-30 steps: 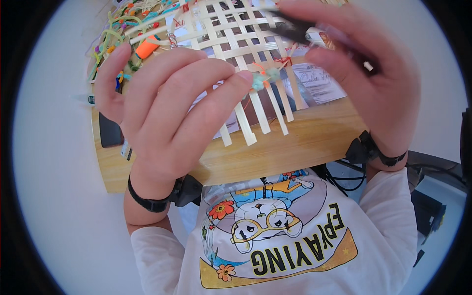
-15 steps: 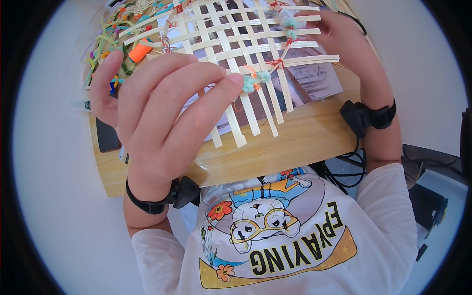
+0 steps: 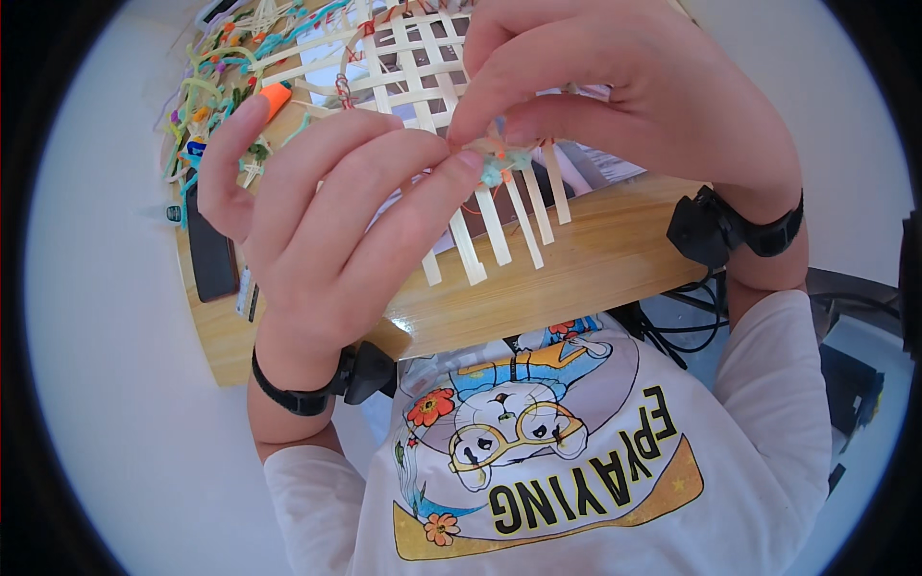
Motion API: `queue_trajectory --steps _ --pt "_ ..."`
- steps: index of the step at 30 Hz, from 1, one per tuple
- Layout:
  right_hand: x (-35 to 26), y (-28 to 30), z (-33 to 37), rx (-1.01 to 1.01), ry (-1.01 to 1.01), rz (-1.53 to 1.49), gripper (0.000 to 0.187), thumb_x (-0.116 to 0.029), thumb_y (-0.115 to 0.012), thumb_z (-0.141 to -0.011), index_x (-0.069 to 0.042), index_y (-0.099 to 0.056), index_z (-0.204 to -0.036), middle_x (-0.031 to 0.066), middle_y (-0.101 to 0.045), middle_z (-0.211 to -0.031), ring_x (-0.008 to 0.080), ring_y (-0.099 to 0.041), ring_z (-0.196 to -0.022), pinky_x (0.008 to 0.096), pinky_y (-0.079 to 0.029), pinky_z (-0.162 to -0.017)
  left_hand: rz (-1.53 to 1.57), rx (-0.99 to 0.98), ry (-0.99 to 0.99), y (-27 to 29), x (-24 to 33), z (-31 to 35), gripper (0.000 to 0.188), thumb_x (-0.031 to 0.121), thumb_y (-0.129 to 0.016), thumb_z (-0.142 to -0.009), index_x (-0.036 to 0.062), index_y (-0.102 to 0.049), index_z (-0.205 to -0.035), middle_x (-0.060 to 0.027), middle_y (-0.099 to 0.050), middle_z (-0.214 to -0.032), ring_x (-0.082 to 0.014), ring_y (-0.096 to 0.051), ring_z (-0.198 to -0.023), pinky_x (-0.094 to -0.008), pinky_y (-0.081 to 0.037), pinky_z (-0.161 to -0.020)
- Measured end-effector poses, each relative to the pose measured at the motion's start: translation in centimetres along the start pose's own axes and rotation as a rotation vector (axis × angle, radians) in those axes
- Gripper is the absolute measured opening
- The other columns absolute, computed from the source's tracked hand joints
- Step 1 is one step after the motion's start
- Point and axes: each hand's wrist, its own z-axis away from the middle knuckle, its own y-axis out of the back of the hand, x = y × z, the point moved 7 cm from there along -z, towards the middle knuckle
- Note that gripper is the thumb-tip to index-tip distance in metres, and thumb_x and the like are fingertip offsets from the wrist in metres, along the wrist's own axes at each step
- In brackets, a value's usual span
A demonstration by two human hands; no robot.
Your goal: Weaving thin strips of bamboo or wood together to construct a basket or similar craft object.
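Note:
A lattice of pale flat bamboo strips [image 3: 492,228] lies woven over printed sheets, with its loose strip ends toward me. Red thread ties [image 3: 344,88] bind a thin hoop to the strips. Mint-green fluffy yarn [image 3: 494,175] with a bit of orange is bunched at the near edge of the weave. My left hand [image 3: 327,211] pinches at this yarn with thumb and forefinger. From the right, my right hand [image 3: 639,91] reaches over the lattice, thumb and forefinger closed on the same yarn, touching my left fingertips. Both hands hide much of the weave.
Tangled coloured pipe cleaners and yarn [image 3: 206,77] crowd the table's far left. An orange object [image 3: 277,98] and a dark, flat, phone-like thing [image 3: 213,257] lie near my left hand. The wooden table edge [image 3: 538,298] curves in front of me. Black cables [image 3: 687,326] hang at the right.
My right hand has moved from the lattice's right side inward and left, to meet my left fingertips at the yarn. My left hand has barely shifted.

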Motion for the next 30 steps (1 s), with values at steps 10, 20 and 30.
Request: queue_trajectory --steps 10,20,30 --pt "2.4 -1.7 -0.6 -0.108 -0.001 -0.346 0.009 -0.012 -0.064 -0.088 -0.004 -0.062 -0.092 0.0072 -0.057 -0.089 0.0238 -0.053 -0.087 0.0338 -0.044 -0.079 0.0 -0.046 0.01 -0.1 0.4 0.1 0.016 0.02 -0.071 -0.076 0.0266 -0.071 -0.091 0.009 -0.067 -0.092 -0.013 -0.061 -0.092 -0.0386 -0.031 -0.106" --pt "1.0 -0.3 -0.5 -0.065 0.026 -0.269 0.012 -0.012 -0.065 -0.088 -0.007 -0.067 -0.099 0.0061 -0.06 -0.094 0.0225 -0.055 -0.087 0.0322 -0.045 -0.076 0.027 0.013 -0.006 0.2 0.1 0.3 0.016 0.019 -0.072 -0.076 0.0246 -0.07 -0.091 0.0083 -0.067 -0.091 -0.0136 -0.061 -0.092 -0.0384 -0.033 -0.104" --pt "0.3 -0.6 0.1 0.052 0.281 -0.265 0.012 -0.014 -0.069 -0.086 -0.008 -0.069 -0.097 0.006 -0.058 -0.09 0.0229 -0.055 -0.088 0.0314 -0.045 -0.078 0.268 -0.057 0.068 0.6 -1.4 0.2 0.013 0.014 -0.07 -0.077 0.0166 -0.069 -0.089 0.0006 -0.068 -0.088 -0.0211 -0.062 -0.085 -0.0435 -0.033 -0.102"
